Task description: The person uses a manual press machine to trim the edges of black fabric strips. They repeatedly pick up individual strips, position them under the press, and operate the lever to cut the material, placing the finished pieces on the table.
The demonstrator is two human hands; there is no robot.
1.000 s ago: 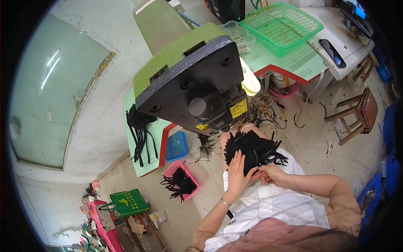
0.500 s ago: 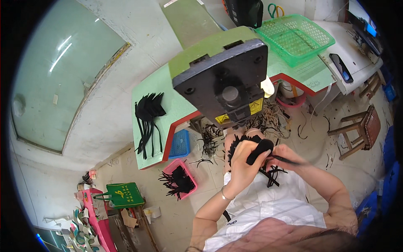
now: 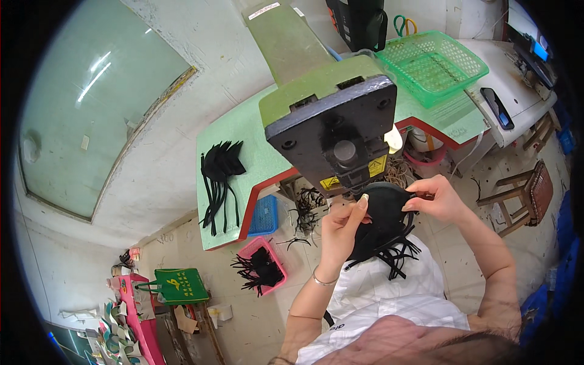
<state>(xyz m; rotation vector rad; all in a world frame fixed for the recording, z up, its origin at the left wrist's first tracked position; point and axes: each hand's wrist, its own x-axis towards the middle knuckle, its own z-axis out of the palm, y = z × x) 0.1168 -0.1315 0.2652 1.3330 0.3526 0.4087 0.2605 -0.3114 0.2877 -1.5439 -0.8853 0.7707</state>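
A rounded black fabric piece (image 3: 387,204) is spread between my two hands, just below the green and black machine head (image 3: 331,131). My left hand (image 3: 342,228) pinches its left edge between thumb and fingers. On the opposite edge, my right hand (image 3: 435,198) grips it in a pinch, the other fingers bent. More black pieces with thin straps (image 3: 395,255) lie over my lap, under the held piece. The machine's working tip is partly hidden by the held piece.
Stacked black strapped pieces (image 3: 222,161) lie on the green tabletop (image 3: 267,140). A pink basket (image 3: 281,281) of black pieces and a blue basket (image 3: 263,216) sit lower left. At the back right are a green basket (image 3: 429,97) and a phone (image 3: 497,108). A wooden stool (image 3: 535,191) stands right.
My hands have moved apart, my right hand up and to the right. The black piece, bunched up before, is now opened out flat between them near the machine.
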